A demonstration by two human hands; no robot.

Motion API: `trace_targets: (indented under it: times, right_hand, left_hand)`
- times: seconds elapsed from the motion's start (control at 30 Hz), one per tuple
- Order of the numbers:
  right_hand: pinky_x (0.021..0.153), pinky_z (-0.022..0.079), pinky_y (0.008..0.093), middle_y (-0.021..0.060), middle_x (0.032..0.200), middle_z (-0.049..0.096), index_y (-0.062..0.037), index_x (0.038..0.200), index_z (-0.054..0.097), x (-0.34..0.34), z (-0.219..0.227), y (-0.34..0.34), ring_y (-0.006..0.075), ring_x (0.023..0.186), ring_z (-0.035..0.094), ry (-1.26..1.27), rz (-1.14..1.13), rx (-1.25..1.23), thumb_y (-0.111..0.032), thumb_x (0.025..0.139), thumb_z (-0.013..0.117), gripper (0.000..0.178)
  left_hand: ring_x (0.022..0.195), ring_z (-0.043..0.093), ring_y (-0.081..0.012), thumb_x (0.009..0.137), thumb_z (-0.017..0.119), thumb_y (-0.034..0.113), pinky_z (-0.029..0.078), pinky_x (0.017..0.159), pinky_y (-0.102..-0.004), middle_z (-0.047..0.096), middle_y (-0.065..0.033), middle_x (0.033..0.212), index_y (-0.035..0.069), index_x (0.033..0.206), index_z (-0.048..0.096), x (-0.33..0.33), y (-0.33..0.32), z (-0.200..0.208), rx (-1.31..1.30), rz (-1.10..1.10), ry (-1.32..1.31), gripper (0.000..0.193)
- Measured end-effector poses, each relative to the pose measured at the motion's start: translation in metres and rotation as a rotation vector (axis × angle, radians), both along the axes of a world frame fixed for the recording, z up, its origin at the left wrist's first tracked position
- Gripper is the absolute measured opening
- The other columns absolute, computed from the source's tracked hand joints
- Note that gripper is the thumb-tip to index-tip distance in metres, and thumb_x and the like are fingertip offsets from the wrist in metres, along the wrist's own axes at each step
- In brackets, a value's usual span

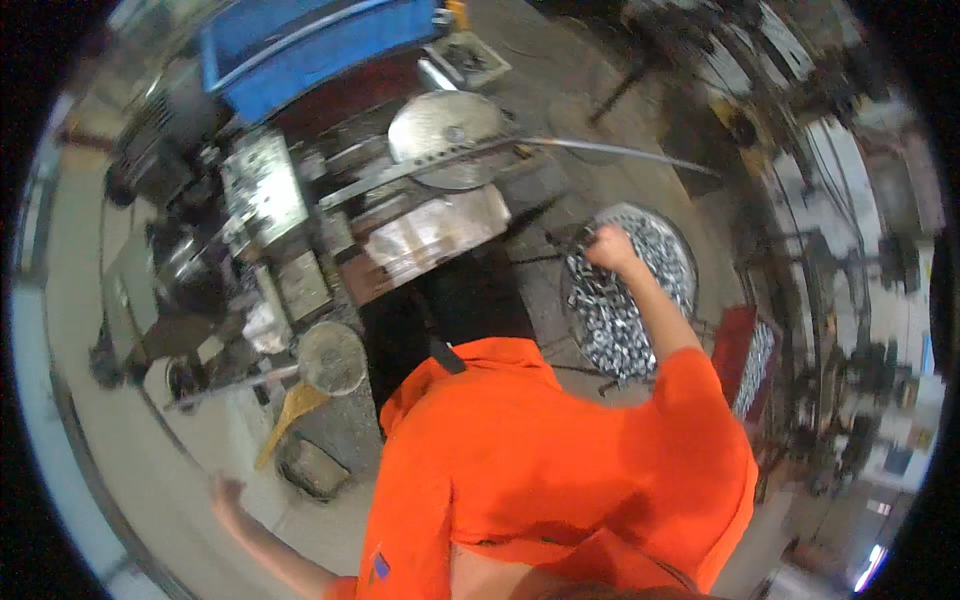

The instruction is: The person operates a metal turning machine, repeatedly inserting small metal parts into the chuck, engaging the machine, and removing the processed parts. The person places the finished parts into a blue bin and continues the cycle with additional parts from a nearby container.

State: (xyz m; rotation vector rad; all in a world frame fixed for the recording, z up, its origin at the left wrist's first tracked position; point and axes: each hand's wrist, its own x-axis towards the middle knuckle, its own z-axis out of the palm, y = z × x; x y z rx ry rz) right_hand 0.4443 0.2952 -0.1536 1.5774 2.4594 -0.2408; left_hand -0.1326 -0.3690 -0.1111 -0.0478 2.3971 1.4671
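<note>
My right hand [608, 248] is over the far left part of a wide round basin [690, 258]. Small shiny metal parts [615, 335] fill the basin. The fingers of that hand look closed against the parts; whatever may be in them is hidden. Out to the lower left, away from the machine, hangs my left hand [228, 490]. Its fingers are blurred, so their pose is unclear. Nearest to it are a yellow-handled tool [292, 415] and a small dark tray [312, 468].
Ahead is a greasy machine with a round metal disc [450, 130] and a long bar [425, 163] across it. A blue crate [320, 55] stands behind. A round container [333, 358] sits at left. A red bin [735, 350] of small parts is beyond the basin at right.
</note>
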Motion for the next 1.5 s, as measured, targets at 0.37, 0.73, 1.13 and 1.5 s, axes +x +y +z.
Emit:
trace_targets:
  times: [0.37,0.73,1.13,1.5]
  right_hand:
    - [0.089,0.043,0.03,0.0155,0.122,0.051,0.0008,0.101,0.065,-0.129,0.131,-0.024,0.0267,0.11,0.055,0.779,0.305,0.041,0.006,0.058,0.049,0.046]
    - [0.086,0.043,0.0378,0.0215,0.108,0.053,-0.0024,0.084,0.069,-0.494,0.175,-0.133,0.0349,0.101,0.051,0.723,1.312,0.012,-0.016,0.055,0.062,0.033]
    - [0.081,0.047,0.037,0.0206,0.095,0.059,-0.004,0.079,0.07,-0.541,0.161,-0.138,0.0348,0.09,0.058,0.384,1.133,-0.124,-0.016,0.056,0.059,0.028]
    - [0.059,0.048,0.0359,0.0215,0.059,0.057,0.0034,0.063,0.063,-0.545,0.162,-0.135,0.0282,0.059,0.062,0.677,0.887,-0.303,-0.02,0.054,0.059,0.025]
  left_hand:
    - [0.06,0.057,-0.0169,0.078,0.066,0.026,0.047,0.057,-0.0301,0.058,-0.0077,0.07,-0.003,0.095,0.055,0.013,0.034,0.022,0.026,0.048,-0.049,0.035]
    - [0.06,0.059,-0.0221,0.077,0.066,0.024,0.048,0.058,-0.0357,0.06,-0.0099,0.068,-0.007,0.102,0.053,0.062,-0.015,-0.002,-0.599,-0.105,0.562,0.042]
    - [0.077,0.059,-0.0397,0.074,0.068,0.02,0.045,0.068,-0.0451,0.061,-0.022,0.076,-0.003,0.088,0.057,0.101,0.031,0.052,-0.802,0.068,0.254,0.029]
    - [0.074,0.061,-0.0376,0.076,0.06,0.022,0.048,0.066,-0.0445,0.062,-0.0209,0.076,0.001,0.086,0.06,0.058,-0.001,0.038,-1.086,-0.017,0.302,0.024]
